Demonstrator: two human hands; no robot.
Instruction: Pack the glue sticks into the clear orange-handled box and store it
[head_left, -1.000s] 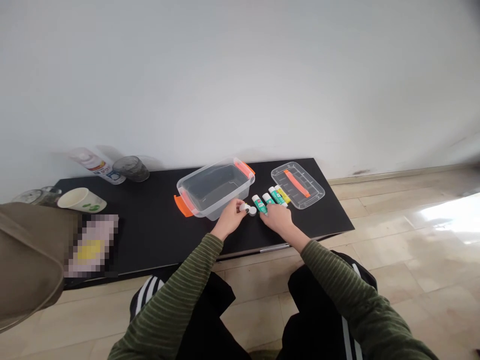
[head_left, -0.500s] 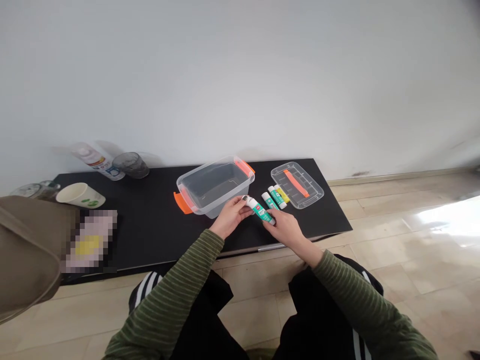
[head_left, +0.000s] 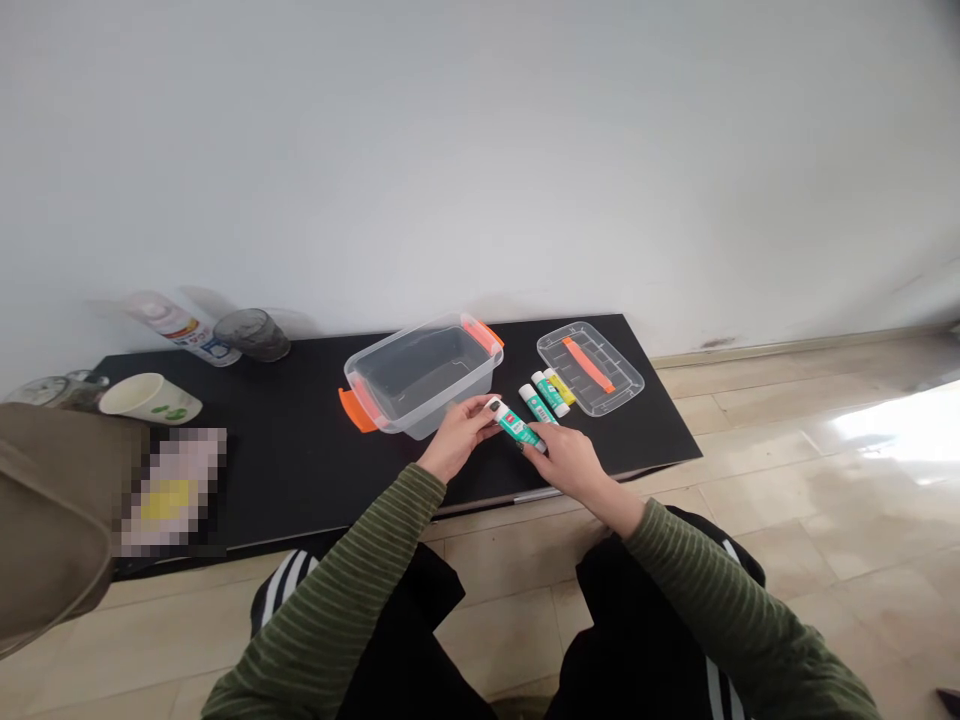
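Note:
Both my hands hold one green and white glue stick (head_left: pixel 517 425) over the front of the black table. My left hand (head_left: pixel 459 437) pinches its white capped end, and my right hand (head_left: pixel 568 460) grips the lower end. Just past my right hand lie two more green glue sticks (head_left: pixel 535 404) and a yellow one (head_left: pixel 561 387), side by side. Behind my left hand stands an open clear plastic box (head_left: pixel 442 408) with orange latches; I see nothing inside it. Its clear lid (head_left: pixel 616 372) with an orange handle lies flat at the right.
On the left of the black table (head_left: pixel 300 460) are a spray can (head_left: pixel 180 328) lying tilted, a dark glass (head_left: pixel 253 336), a paper cup (head_left: pixel 152 400) and a blurred-out packet (head_left: pixel 176 485). A brown covered shape (head_left: pixel 60 520) fills the left edge. A wall rises behind.
The view has shifted slightly. My hands still hold the glue stick, which has dropped a little toward me, showing more of the green glue sticks behind it.

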